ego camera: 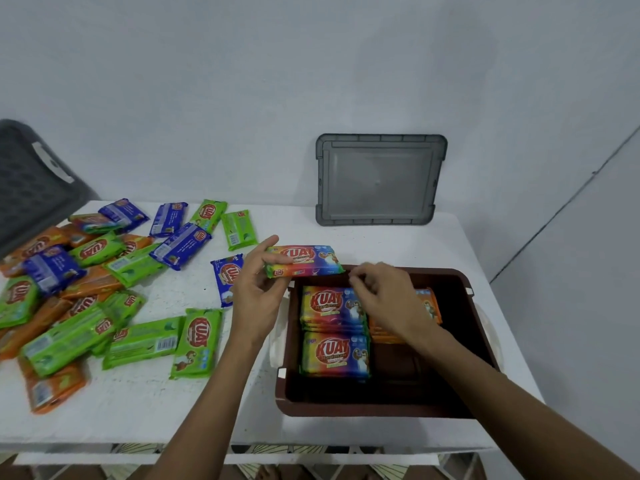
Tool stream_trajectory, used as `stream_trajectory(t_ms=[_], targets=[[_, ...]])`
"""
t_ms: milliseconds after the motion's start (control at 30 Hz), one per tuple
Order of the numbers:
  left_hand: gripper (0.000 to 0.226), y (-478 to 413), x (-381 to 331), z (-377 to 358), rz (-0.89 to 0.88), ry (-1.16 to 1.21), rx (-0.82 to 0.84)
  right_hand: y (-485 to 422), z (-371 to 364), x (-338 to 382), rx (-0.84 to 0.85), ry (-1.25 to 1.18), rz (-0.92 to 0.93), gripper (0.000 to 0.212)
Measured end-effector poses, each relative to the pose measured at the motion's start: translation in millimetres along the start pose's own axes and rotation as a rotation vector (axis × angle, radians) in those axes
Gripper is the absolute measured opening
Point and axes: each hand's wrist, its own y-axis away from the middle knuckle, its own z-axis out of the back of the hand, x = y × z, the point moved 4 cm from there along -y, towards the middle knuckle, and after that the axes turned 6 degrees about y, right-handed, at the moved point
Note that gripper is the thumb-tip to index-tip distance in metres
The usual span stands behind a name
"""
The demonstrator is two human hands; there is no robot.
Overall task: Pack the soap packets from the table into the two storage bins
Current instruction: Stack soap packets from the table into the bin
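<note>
Just over the far rim of the brown bin [363, 408], the left hand [256, 289] pinches a rainbow soap packet [311, 258], while the right hand [388, 299] hovers loosely curled and empty beside it.

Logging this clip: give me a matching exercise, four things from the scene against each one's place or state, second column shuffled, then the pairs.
1. grey lid
2. brown bin
3. left hand
4. orange packets

A. stacked inside the bin
B. propped against the wall
C. pinching a rainbow packet
D. on the table, open, part filled

Pairs: 1-B, 2-D, 3-C, 4-A
</note>
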Motion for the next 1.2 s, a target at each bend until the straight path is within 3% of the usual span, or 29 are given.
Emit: stream_trajectory(t_ms=[133,300,433,567,667,867,1200], targets=[[0.032,-2,-4,-4,-0.012,0.05,0.045,-9,19,4,0.008,-0.595,-0.189,0.017],[0.019,-5,-7,-13,-0.051,0.064,0.113,-9,14,16,0.242,-0.987,-0.235,0.03],[0.018,-4,-7,-15,-0.073,-0.059,0.172,-8,13,13,0.24,-1.192,-0.277,0.032],[0.036,-4,-3,-9,-0.158,-0.312,0.252,1,20,5,0.205,-1.156,-0.279,0.03],[0.043,-4,5,2,-0.114,-0.426,0.2,12,27,-3,0.216,-1.101,-0.275,0.031],[0.033,2,9,1,-0.126,-0.563,0.203,43,31,-11,0.287,-0.855,-0.189,0.033],[0.027,16,7,-4,-0.14,-0.676,0.233,69,0,-6,0.49,-0.679,-0.192,0.03]])
